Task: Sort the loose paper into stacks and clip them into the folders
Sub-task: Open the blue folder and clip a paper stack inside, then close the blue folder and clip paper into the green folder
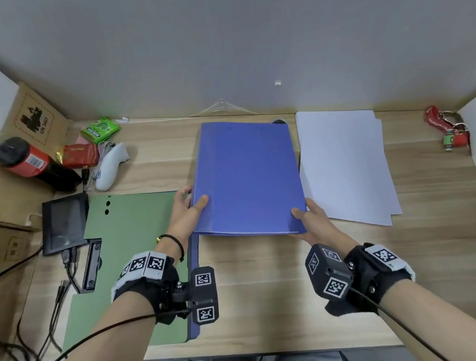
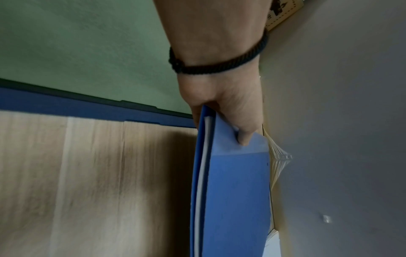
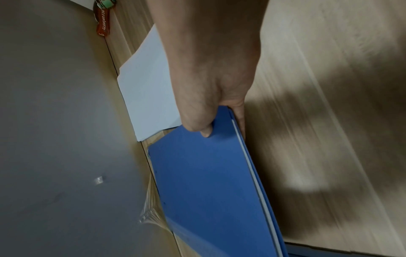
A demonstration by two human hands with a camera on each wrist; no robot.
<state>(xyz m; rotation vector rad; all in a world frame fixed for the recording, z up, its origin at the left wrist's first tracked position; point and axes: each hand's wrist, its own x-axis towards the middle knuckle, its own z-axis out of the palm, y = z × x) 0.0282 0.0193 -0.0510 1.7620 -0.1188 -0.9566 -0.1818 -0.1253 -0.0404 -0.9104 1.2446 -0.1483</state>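
Fingers of both hands pinch the closed blue folder (image 1: pixel 248 176), thumbs on top: left hand (image 1: pixel 185 213) at its nine o'clock edge, right hand (image 1: pixel 313 219) at its five o'clock corner. White sheets show between its covers. Loose paper (image 1: pixel 345 164) lies at three o'clock, a green folder (image 1: pixel 131 253) at nine.

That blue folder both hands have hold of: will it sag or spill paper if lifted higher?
The blue folder probably stays fairly flat: the left hand and right hand pinch opposite near corners. White sheets show between the covers; if unclipped, they could slide out when tilted. It looks thin, likely light.
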